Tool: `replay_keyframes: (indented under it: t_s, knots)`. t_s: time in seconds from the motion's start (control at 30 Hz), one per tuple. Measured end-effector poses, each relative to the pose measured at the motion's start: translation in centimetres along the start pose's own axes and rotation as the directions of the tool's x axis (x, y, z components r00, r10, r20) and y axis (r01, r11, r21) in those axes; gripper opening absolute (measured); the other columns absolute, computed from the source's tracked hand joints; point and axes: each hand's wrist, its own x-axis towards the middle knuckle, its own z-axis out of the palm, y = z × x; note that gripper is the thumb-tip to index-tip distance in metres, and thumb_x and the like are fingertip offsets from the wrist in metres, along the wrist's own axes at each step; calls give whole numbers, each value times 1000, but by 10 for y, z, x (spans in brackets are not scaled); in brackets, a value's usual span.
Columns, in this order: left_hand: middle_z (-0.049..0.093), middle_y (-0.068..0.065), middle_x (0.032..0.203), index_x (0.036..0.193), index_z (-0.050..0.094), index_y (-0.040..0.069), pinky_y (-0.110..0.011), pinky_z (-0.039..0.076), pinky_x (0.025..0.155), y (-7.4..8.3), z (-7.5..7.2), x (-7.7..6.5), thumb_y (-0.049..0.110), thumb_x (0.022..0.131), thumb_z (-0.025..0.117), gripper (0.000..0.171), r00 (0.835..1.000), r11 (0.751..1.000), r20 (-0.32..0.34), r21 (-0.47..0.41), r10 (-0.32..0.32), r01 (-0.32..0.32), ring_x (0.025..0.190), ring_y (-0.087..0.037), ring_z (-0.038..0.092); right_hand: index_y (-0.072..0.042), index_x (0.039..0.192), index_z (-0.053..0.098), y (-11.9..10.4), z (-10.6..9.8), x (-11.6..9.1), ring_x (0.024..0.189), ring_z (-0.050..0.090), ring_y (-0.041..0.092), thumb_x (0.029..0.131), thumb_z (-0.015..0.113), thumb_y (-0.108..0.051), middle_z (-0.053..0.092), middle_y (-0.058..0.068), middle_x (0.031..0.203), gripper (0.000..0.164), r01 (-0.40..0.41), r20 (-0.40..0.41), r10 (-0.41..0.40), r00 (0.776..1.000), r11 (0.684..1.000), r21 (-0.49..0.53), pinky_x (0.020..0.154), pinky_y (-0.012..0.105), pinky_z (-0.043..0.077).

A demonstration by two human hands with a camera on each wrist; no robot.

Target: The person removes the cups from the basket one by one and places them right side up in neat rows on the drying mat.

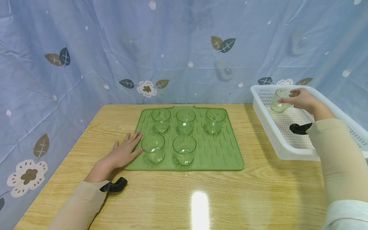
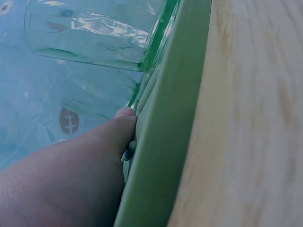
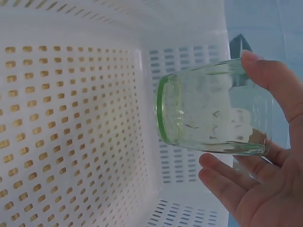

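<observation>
My right hand [image 1: 307, 101] holds a clear drinking glass [image 1: 278, 103] inside the far left part of the white basket [image 1: 293, 152]. In the right wrist view, the thumb and fingers grip this glass [image 3: 199, 113] near its rim, its greenish base facing the basket floor. I cannot tell whether the base touches the floor. My left hand [image 1: 122, 155] rests spread on the left edge of the green drying mat [image 1: 221, 159], its thumb close beside the front left glass [image 1: 155, 151]. Several glasses stand upright on the mat, among them a back right one [image 1: 215, 121].
The basket, with slotted walls and floor, stands at the right of the wooden table [image 1: 155, 198]. A blue patterned curtain [image 1: 178, 41] hangs behind the table and along its left side. Black wrist pieces [image 1: 116, 185] show on both sleeves.
</observation>
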Motion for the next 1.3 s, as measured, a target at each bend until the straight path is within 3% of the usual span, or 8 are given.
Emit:
replay_keyframes:
  t_s: [0.13,0.37,0.67,0.77,0.83,0.93,1.0,1.3]
  knots:
    - [7,-18,170,165,16,5,-83,-1,106,0,0,0,53,109,39,77,1000,1000,4,-4,1,-1,152,-49,0,17,153,-14,-5,0,-7,143,12,63,104,59,-42,-2,41,160,106,22,-15,-21,1000,999,47,113,69,24]
    - [6,-19,170,165,16,5,-83,-1,106,2,-2,0,52,110,38,76,1000,1000,7,-5,3,-3,152,-49,-1,9,157,-17,-6,-8,-16,144,17,60,104,59,-42,1,36,164,105,56,-64,-47,997,989,138,115,66,23]
    - [6,-19,170,165,15,5,-83,-1,106,4,0,2,54,109,38,77,1000,1000,10,-3,-4,4,152,-49,-1,3,161,-9,-9,-12,-33,140,23,55,104,56,-43,9,33,164,98,96,-135,-79,988,987,129,115,63,27]
    - [6,-19,170,165,15,5,-84,0,106,2,1,1,52,109,39,76,1000,1000,7,2,-7,7,152,-49,-1,2,162,-5,-12,-12,-38,138,25,50,104,57,-42,16,31,160,95,109,-157,-89,984,986,123,112,46,38]
    - [5,-19,170,165,15,6,-84,0,106,1,1,1,51,110,39,76,1000,1000,5,1,-7,7,152,-49,-1,1,163,-2,-14,-13,-40,137,26,48,104,58,-42,19,28,158,94,112,-165,-92,982,987,115,100,29,44]
    - [5,-19,170,165,15,7,-84,0,106,2,1,0,51,110,39,76,1000,1000,7,-3,-3,3,152,-49,-1,-1,163,-1,-17,-16,-44,138,26,47,104,58,-42,24,22,157,93,112,-169,-93,981,988,106,84,19,42]
    - [5,-18,170,165,15,7,-84,0,106,2,1,0,52,110,39,76,1000,1000,9,-7,-3,3,152,-49,-2,-3,164,-1,-18,-17,-46,138,27,47,104,58,-41,26,19,157,92,118,-166,-99,981,987,108,82,17,42]
    - [6,-20,170,165,15,5,-84,-1,106,3,-3,0,52,109,39,76,1000,1000,12,-11,-2,2,152,-50,-2,-4,165,3,-26,-16,-57,114,45,7,106,58,-34,37,-2,143,86,183,-200,-150,968,969,163,90,20,41]
